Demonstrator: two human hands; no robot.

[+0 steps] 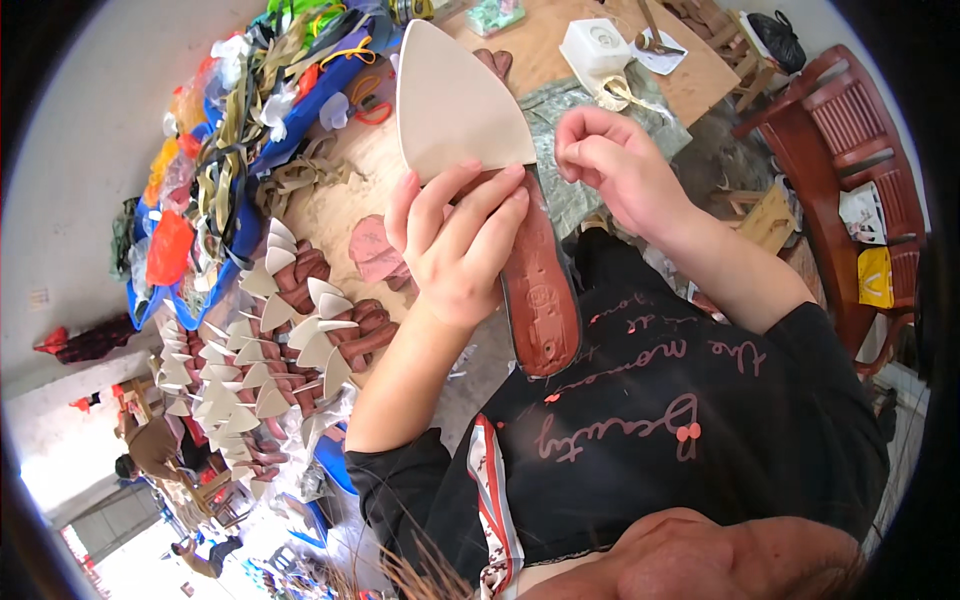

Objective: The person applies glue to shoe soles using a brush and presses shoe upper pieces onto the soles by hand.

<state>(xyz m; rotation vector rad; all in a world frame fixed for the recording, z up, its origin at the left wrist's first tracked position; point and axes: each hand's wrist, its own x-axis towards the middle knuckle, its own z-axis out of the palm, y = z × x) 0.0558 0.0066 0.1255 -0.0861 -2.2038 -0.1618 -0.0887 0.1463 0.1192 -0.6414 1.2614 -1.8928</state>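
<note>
A slipper-like shoe piece is in my left hand. It has a cream pointed toe part and a long reddish-brown sole with a dark edge. The fingers of that hand lie across the place where the two parts meet, and the thumb is hidden beneath. My right hand is held up just to the right of the toe part, not touching it. Its fingers are curled in with the thumb against them; whether something small sits between them is hidden.
Several similar cream-and-brown shoe pieces are piled at the left. Straps and bags fill a blue container at the far left. A white plastic container and green sheeting lie on the table. A wooden bench stands right; people are at lower left.
</note>
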